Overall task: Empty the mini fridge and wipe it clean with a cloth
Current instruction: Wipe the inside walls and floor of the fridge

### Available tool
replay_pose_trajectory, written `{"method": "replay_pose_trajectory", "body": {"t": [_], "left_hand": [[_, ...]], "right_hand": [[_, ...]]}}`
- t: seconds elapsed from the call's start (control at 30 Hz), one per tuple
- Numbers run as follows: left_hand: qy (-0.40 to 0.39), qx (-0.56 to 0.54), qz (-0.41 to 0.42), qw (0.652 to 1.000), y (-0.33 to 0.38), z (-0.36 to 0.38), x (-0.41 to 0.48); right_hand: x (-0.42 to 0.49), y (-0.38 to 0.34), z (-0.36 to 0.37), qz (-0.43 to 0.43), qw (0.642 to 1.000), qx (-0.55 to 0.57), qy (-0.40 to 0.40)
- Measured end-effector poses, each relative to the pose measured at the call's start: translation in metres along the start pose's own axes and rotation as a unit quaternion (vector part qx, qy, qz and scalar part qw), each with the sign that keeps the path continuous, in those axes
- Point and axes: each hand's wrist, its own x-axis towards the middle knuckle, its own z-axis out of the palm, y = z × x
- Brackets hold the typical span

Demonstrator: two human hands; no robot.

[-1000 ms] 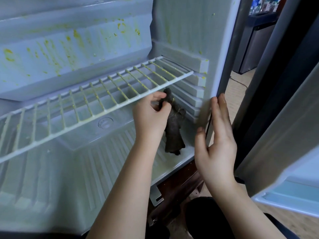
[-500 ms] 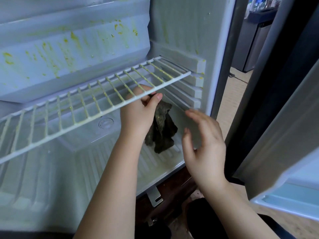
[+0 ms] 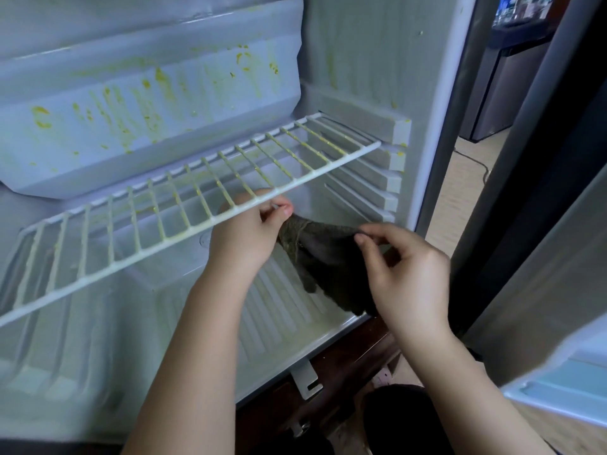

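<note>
While both hands hold it, the dark cloth (image 3: 328, 257) hangs stretched inside the fridge (image 3: 377, 54), just under the front bar of the shelf (image 3: 197, 205).

The left hand (image 3: 246, 234) grips one end of the cloth with curled fingers, and the right hand (image 3: 407, 274) pinches the other corner between thumb and forefinger. The lower end of the cloth comes down near the front edge of the ribbed bottom (image 3: 279, 316). Yellow stains (image 3: 161, 80) cover the back wall (image 3: 98, 152), and the shelf wires carry yellow marks too. The door (image 3: 558, 382) stands open at the right. Behind it the room has a light wooden floor (image 3: 460, 192) with a thin cable (image 3: 473, 160) and a grey cabinet (image 3: 505, 90).
</note>
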Motion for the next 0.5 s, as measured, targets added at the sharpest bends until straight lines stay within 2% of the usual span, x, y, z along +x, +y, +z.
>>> {"method": "replay_pose_trajectory", "body": {"t": [0.13, 0.2, 0.27, 0.33, 0.43, 0.5], "left_hand": [[-0.039, 0.043, 0.022, 0.998, 0.006, -0.006, -0.008], [-0.102, -0.025, 0.05, 0.993, 0.018, -0.01, -0.014], [-0.195, -0.119, 0.071, 0.971, 0.03, -0.01, -0.018], [-0.247, -0.155, 0.07, 0.954, 0.033, -0.004, -0.021], [-0.224, -0.145, 0.066, 0.961, 0.03, 0.005, -0.022], [-0.182, -0.152, 0.036, 0.971, 0.025, 0.006, -0.018]], "right_hand": [[0.001, -0.008, -0.003, 0.02, 0.998, 0.051, 0.004], [0.001, -0.016, -0.002, 0.025, 0.994, 0.102, -0.01], [0.0, -0.023, -0.002, 0.032, 0.987, 0.159, -0.011], [0.001, -0.025, -0.003, 0.039, 0.979, 0.202, 0.005], [0.0, -0.024, -0.003, 0.049, 0.977, 0.209, 0.014], [-0.002, -0.022, -0.002, 0.027, 0.986, 0.164, 0.012]]}}
